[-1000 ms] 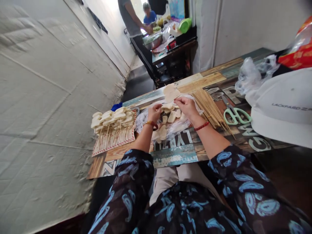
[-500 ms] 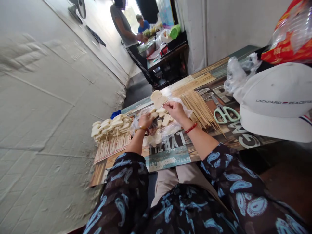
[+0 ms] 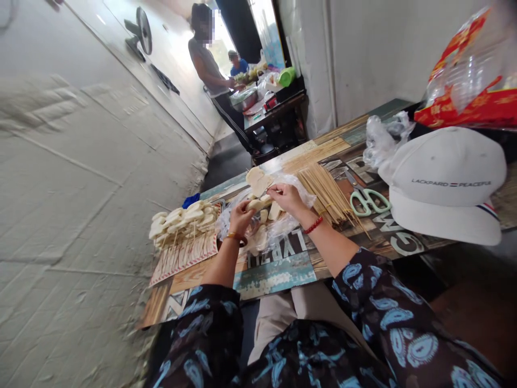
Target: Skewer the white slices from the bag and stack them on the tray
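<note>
My right hand (image 3: 286, 197) is closed on a skewer that carries pale flat slices (image 3: 258, 181) at its far end. Close by on the left, my left hand (image 3: 241, 216) pinches another pale slice (image 3: 254, 205) over an open clear plastic bag (image 3: 297, 221). More loose slices lie in the bag beneath my hands. A heap of skewered slices (image 3: 186, 220) rests at the left of the table, its sticks over a red-and-white striped edge. Right of the bag lies a bundle of bare wooden skewers (image 3: 323, 188).
Green-handled scissors (image 3: 369, 202), a white cap (image 3: 448, 186), a crumpled plastic bag (image 3: 382, 143) and a red package (image 3: 468, 108) are on the table's right side. A blue item (image 3: 191, 201) sits behind the heap. Two people are at a farther table (image 3: 278, 110).
My left hand has lifted a slice that now shows between its fingers. My right hand still holds the loaded skewer. The camera view has shifted a little.
</note>
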Demonstrator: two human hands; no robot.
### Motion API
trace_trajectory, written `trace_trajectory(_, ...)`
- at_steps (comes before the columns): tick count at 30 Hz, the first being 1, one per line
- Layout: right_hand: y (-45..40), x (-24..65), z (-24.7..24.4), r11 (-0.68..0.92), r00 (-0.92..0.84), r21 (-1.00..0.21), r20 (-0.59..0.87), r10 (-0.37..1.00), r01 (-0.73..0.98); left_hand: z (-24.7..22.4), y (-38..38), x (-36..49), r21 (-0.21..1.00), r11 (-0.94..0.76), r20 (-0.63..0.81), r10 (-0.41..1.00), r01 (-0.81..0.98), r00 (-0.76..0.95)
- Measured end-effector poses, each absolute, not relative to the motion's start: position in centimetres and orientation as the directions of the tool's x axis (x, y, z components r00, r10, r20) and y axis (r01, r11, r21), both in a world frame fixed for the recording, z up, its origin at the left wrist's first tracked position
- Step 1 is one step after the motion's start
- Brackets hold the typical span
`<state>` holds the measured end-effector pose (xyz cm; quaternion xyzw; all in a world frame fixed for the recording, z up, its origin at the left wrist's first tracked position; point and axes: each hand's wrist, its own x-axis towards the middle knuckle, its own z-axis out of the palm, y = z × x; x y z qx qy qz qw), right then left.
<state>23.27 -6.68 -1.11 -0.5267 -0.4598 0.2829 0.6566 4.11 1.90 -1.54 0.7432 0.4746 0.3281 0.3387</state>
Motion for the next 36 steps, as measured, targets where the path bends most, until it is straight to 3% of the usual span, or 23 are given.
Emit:
trace_trajectory(4, -6.8, 22.9, -1.1, 0.283, 0.4, -0.957, 0.282, 0.872, 0.057, -0.2, -0.5, 3.5, 0.995, -0.058, 0.028, 0.941, 0.077, 0.338)
trace_trajectory(6, -7.0, 22.7, -1.1, 0.284, 0.384, -0.958, 0.274, 0.882, 0.031, 0.8, -1.7, 3.3, 0.987, 0.097, -0.044, 0.927, -0.126, 0.372)
trace_trajectory(9, -7.4, 22.2, -0.8, 0.304, 0.348, -0.953, 0.277, 0.896, -0.023, 1.9, -2.9, 3.2, 0.934, 0.225, -0.089, 0.899, -0.277, 0.429)
trace_trajectory(16, -9.4, 20.9, 0.3, 0.285, 0.207, -0.957, 0.27, 0.94, -0.047, 1.6, -2.5, 2.3, 0.868, 0.295, -0.154, 0.925, -0.401, 0.347)
trace_trajectory(26, -10.2, 20.8, -0.9, 0.283, -0.055, -0.931, 0.278, 0.959, 0.228, -0.1, -0.4, -1.0, 0.779, 0.312, -0.189, 0.944, -0.543, 0.271)
trace_trajectory(36, -11.2, 20.0, -1.3, 0.258, -0.106, -0.887, 0.236, 0.966, 0.383, 0.2, -0.5, -1.1, 0.737, 0.321, -0.205, 0.945, -0.595, 0.257)
